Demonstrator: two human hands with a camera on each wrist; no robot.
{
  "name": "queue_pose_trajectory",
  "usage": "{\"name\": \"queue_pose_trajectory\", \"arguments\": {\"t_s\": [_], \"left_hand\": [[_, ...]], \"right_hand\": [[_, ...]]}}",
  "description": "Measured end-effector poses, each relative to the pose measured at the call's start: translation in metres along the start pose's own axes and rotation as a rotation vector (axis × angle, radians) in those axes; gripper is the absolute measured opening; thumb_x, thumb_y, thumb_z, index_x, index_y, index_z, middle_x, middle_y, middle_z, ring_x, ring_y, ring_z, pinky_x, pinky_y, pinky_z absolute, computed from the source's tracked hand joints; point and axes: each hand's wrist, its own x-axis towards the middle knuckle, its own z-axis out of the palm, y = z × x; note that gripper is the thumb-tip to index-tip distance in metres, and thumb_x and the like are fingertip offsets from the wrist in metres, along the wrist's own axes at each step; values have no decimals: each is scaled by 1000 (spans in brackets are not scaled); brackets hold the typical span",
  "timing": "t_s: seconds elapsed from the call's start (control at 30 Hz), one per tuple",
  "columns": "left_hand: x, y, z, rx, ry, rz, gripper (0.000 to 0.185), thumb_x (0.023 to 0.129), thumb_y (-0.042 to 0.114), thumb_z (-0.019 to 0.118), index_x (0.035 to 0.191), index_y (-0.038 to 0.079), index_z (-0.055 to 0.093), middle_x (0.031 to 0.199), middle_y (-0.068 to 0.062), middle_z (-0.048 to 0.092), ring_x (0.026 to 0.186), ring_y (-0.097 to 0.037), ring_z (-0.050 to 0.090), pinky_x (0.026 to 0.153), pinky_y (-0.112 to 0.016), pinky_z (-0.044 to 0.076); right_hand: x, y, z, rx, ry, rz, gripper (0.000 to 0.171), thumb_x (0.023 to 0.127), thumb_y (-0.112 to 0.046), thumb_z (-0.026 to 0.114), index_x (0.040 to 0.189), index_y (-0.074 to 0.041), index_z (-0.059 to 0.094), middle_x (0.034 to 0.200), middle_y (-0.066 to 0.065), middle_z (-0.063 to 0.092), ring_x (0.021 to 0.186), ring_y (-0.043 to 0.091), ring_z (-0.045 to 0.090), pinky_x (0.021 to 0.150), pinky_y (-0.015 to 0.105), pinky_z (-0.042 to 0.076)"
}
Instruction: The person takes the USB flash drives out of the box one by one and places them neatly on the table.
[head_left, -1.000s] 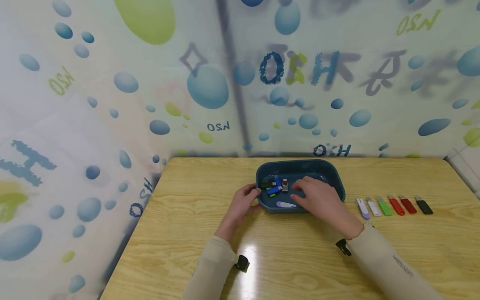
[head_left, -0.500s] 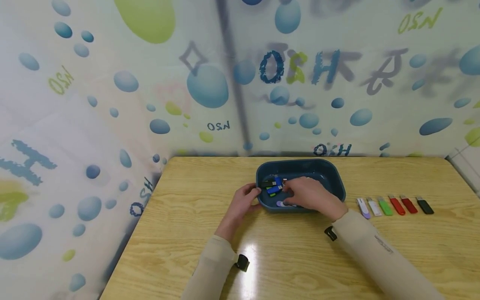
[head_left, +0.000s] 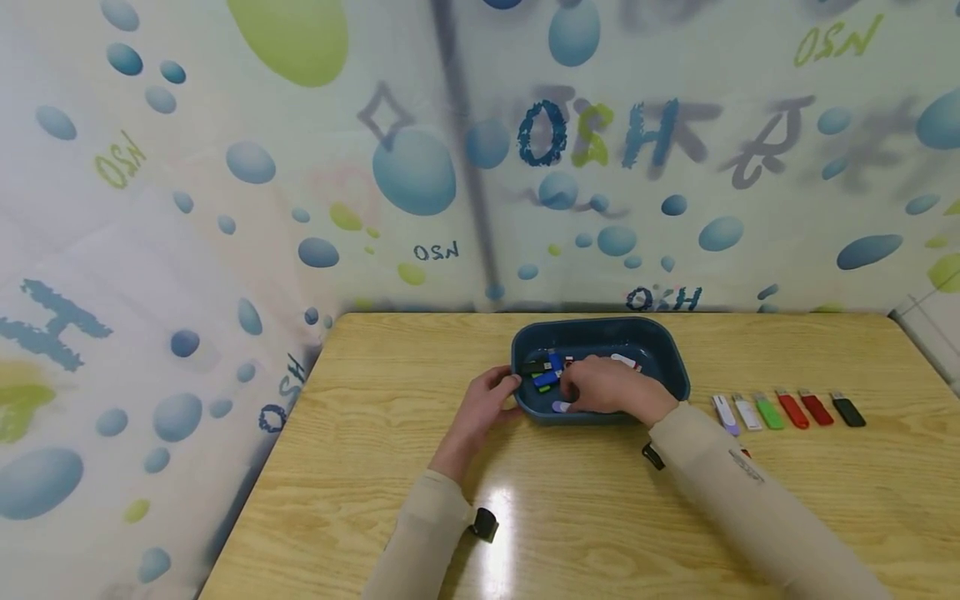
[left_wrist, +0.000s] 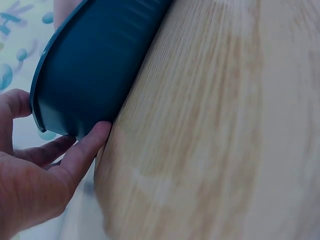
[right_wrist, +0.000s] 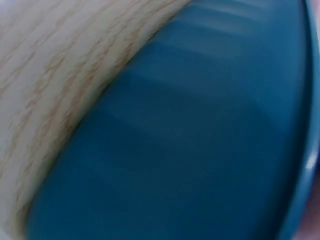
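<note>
The left hand [head_left: 487,404] is gripping the left rim of the dark blue oval plastic tray [head_left: 667,354], thumb over the edge, steadying it on the pale wooden table [head_left: 375,467]. The right hand [head_left: 607,387] is reaching inside among loose USB sticks [head_left: 546,372]; I cannot tell whether its fingers are pinching one. 6 sorted sticks [head_left: 783,410] are lying in a row just right of the tray.

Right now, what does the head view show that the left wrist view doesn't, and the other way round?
Only the head view shows the right hand reaching inside the blue tray, the flash drives in the tray, and the row of six flash drives on the table to the tray's right. Only the left wrist view shows, close up, the fingertips pressed against the tray's outer wall with the thumb at its rim. Both show the left hand on the tray and the wooden table.
</note>
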Motion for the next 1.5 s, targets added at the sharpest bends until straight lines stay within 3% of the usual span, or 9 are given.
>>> {"name": "queue_pose_trajectory", "arguments": {"t_s": [0.3,0.83,1.03,1.27,1.5], "left_hand": [[3,-2,1,-16,-2,17,51,105,21,55,147,-7,49,148,-24,52,134,-37,53,93,-45,58],[2,0,2,-18,-6,16,52,105,21,55,148,-7,49,149,-24,52,134,-37,53,94,-46,58],[2,-1,2,-12,4,19,51,105,21,55,147,-6,50,147,-23,53,133,-36,54,93,-45,59],[0,0,2,-11,11,18,51,105,21,54,147,-7,50,146,-24,54,132,-36,55,92,-43,59],[1,0,2,-11,12,14,51,105,20,54,147,-8,49,146,-25,53,133,-36,54,92,-44,59]], "right_hand": [[3,6,2,29,1,-37,14,94,-15,78,83,-15,69,78,-4,59,67,12,52,62,26,43],[-9,18,-3,43,66,-65,9,97,-12,72,89,-16,70,78,-6,58,68,12,50,64,29,41],[-14,20,-5,48,104,-46,4,95,-15,74,95,-13,71,80,-4,58,69,13,50,64,30,42],[-21,26,-5,77,137,18,11,95,-16,75,104,-11,73,87,-3,64,75,15,55,69,33,49],[-27,35,-6,37,141,53,13,96,-17,74,107,-10,72,90,-1,65,75,16,55,67,34,49]]}}
